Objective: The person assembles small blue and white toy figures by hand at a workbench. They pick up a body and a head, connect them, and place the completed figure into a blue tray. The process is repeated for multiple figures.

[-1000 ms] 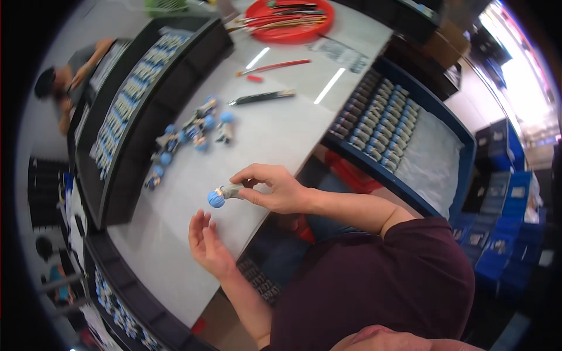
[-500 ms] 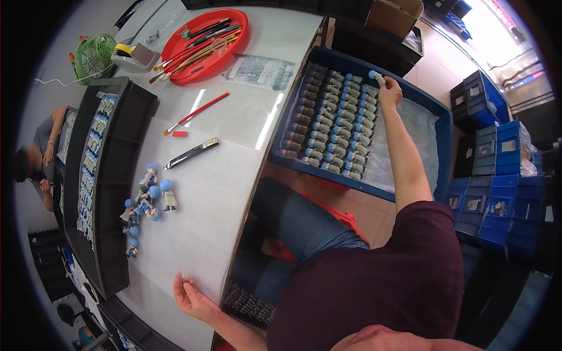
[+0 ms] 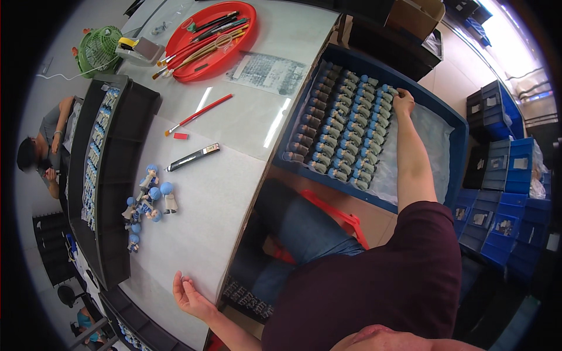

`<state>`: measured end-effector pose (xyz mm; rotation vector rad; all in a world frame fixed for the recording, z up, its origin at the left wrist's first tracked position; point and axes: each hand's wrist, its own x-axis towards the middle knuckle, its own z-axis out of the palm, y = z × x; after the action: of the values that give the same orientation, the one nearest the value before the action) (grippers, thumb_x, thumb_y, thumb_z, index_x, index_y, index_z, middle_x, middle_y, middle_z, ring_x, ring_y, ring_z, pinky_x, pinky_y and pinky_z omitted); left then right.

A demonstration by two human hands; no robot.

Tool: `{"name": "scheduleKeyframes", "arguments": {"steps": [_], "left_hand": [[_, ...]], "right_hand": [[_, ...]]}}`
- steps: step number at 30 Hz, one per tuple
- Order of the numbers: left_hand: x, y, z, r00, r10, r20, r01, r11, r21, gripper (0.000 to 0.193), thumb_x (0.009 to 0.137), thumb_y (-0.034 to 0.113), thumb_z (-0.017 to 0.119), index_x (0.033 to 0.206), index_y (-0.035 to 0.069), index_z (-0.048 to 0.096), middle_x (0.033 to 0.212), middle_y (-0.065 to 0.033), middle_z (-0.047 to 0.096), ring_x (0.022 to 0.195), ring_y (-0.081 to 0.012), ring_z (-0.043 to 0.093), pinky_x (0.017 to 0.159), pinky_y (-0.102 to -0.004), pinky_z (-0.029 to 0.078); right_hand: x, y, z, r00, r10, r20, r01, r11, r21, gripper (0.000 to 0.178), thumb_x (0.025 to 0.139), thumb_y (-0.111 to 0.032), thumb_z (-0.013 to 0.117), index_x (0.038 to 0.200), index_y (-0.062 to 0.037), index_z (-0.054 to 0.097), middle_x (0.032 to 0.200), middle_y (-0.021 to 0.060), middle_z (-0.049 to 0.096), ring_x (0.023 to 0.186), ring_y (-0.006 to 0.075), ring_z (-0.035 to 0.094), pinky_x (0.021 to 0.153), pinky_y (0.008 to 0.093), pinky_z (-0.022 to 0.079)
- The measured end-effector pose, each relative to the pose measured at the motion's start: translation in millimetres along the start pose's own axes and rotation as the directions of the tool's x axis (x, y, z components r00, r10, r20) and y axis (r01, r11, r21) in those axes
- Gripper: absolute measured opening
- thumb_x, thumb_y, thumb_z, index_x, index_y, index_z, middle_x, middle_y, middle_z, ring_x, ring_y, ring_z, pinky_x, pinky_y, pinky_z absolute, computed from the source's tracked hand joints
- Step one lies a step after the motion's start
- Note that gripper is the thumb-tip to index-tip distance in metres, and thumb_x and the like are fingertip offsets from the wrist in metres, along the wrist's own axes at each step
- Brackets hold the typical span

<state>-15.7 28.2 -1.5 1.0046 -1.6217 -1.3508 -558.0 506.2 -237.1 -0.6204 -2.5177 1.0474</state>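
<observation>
In the upper right, my right hand (image 3: 403, 103) reaches into a blue bin (image 3: 458, 153), its fingers closed on a small blue-haired figurine (image 3: 389, 89) at the far end of a row. Rows of similar figurines (image 3: 355, 124) lie on a pale liner there; the leftmost row is darker. My left hand (image 3: 192, 298) rests palm up near the front of the white table (image 3: 193, 245), fingers loosely curled and slightly apart, with nothing visible in them. Beyond it on the table lies a loose cluster of blue-haired figurines (image 3: 149, 202).
A black tray (image 3: 111, 205) of figurines stands along the table's left. Farther back are a red dish (image 3: 249, 41) of brushes and pens, a tape dispenser (image 3: 140, 50) and a green fan (image 3: 96, 52). A red brush (image 3: 202, 113) and black marker (image 3: 193, 157) lie mid-table. A person sits at far left.
My right hand has lowered the figurine from above the bin's far edge to the end of a row. My left hand has barely moved. The view has shifted slightly.
</observation>
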Motion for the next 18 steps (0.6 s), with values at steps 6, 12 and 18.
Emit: {"name": "scheduleKeyframes", "arguments": {"steps": [6, 12, 18], "left_hand": [[0.8, -1.0, 0.0, 1.0, 0.005, 0.021, -0.005, 1.0, -0.005, 0.026, 0.086, -0.001, 0.05, 0.111, -0.004, 0.051, 0.115, -0.0109, 0.055, 0.09, -0.0126, 0.054, 0.08, -0.0231, 0.044], [-0.7, -0.8, 0.0, 1.0, 0.011, 0.02, -0.011, 1.0, -0.004, 0.025, 0.086, -0.001, 0.05, 0.111, -0.005, 0.052, 0.114, -0.0109, 0.055, 0.09, -0.0124, 0.054, 0.081, -0.0231, 0.044], [1.4, -4.2, -1.8, 0.998, 0.03, 0.049, -0.03, 1.0, 0.001, 0.024, 0.088, -0.001, 0.048, 0.11, -0.006, 0.052, 0.115, -0.013, 0.055, 0.091, -0.0134, 0.054, 0.082, -0.0239, 0.044]], "right_hand": [[10.5, 10.0, -11.8, 0.972, -0.071, 0.226, 0.055, 0.996, 0.074, 0.026, 0.074, -0.025, 0.063, 0.096, -0.0108, 0.068, 0.091, 0.0113, 0.067, 0.088, 0.0214, 0.063, 0.081, 0.0299, 0.047], [2.4, -12.1, -2.7, 0.923, -0.126, 0.363, 0.192, 0.969, -0.154, 0.033, 0.076, -0.035, 0.057, 0.098, -0.0137, 0.067, 0.095, 0.0139, 0.065, 0.097, 0.0269, 0.059, 0.085, 0.0326, 0.044], [30.3, 31.1, 16.6, 0.902, -0.128, 0.412, 0.04, 0.976, 0.215, 0.035, 0.074, -0.015, 0.058, 0.107, -0.0056, 0.058, 0.108, 0.0135, 0.06, 0.104, 0.0237, 0.055, 0.09, 0.0306, 0.041]]}}
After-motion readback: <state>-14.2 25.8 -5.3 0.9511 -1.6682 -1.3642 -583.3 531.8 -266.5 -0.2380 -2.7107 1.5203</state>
